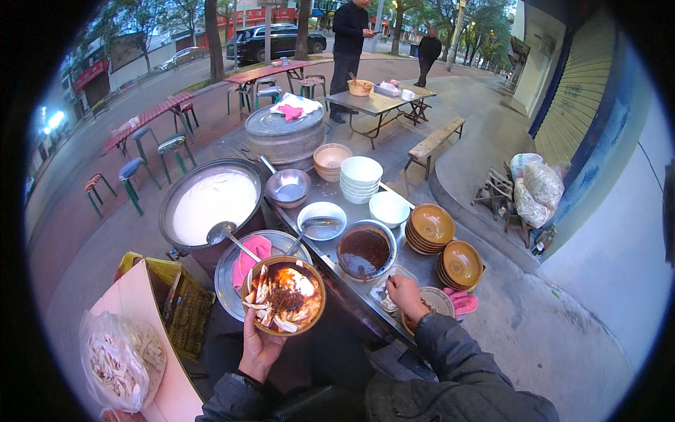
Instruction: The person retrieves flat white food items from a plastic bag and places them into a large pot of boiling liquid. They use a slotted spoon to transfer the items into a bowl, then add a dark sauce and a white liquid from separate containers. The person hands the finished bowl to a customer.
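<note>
My left hand [260, 345] holds up a brown bowl [285, 295] from below; in it lie pale strips, white curd-like food, red oil and a dark minced topping. My right hand [405, 295] grips a dark utensil handle over a clear plastic container [389, 301] with white contents. Under my right wrist stands a bowl of brown minced food [435, 306]. Behind it sits a basin of dark red sauce [365, 250]. A metal ladle [224, 232] spans from the large pot of white liquid [213, 203] to the brown bowl. Another ladle [319, 222] rests in a white bowl [333, 237].
Stacked brown bowls [430, 227] and white bowls [360, 176] stand on the metal counter. A pink cloth [252, 256] lies on a round lid [227, 290]. At left are a bag of pale strips [124, 358] and a yellow crate [187, 316]. Two people stand beyond a table [364, 103].
</note>
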Available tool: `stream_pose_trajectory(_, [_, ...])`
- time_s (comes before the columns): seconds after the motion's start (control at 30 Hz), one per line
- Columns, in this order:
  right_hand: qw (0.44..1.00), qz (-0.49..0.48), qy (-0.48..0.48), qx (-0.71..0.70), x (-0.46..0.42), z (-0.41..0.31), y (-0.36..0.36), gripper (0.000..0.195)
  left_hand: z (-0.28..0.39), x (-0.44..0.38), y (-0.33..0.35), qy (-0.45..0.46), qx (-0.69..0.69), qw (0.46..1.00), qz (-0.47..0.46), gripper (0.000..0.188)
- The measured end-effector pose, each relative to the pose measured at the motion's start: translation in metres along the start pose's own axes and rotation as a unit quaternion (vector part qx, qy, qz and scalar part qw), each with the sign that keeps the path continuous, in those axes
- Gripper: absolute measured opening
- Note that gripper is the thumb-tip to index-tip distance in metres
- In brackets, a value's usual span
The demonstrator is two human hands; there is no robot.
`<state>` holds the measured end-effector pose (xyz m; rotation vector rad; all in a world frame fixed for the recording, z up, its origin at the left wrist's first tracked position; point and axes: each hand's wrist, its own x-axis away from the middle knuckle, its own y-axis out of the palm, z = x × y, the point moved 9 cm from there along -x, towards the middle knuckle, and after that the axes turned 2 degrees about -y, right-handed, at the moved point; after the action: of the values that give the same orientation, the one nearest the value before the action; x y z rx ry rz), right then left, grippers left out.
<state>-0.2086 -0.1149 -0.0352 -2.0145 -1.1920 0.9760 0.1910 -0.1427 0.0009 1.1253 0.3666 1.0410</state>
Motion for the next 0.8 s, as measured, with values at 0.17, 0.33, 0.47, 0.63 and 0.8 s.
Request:
stream_pose_trajectory(0.17, [0.997, -0.078, 0.007, 0.013, 0.027, 0.025, 0.020, 0.022, 0.001, -0.006, 0.013, 0.023, -0.007, 0.999, -0.038, 0.062])
stream_pose_trajectory(0.33, [0.990, -0.080, -0.109, 0.041, 0.046, -0.013, 0.020, 0.020, 0.003, 0.008, -0.011, 0.000, 0.024, 0.999, 0.025, 0.061])
stream_pose_trajectory(0.47, [0.983, -0.114, -0.096, 0.111, 0.058, -0.012, 0.016, 0.022, 0.007, 0.012, -0.008, 0.005, -0.006, 0.999, 0.050, 0.067])
stream_pose_trajectory(0.63, [0.990, -0.077, -0.010, 0.119, 0.091, -0.019, -0.039, 0.028, 0.002, -0.001, -0.012, -0.002, -0.006, 1.000, 0.025, 0.069])
stream_pose_trajectory(0.8, [0.980, 0.195, 0.022, 0.013, 0.164, 0.003, -0.136, 0.022, 0.004, 0.000, -0.006, 0.010, -0.018, 1.000, 0.017, 0.069])
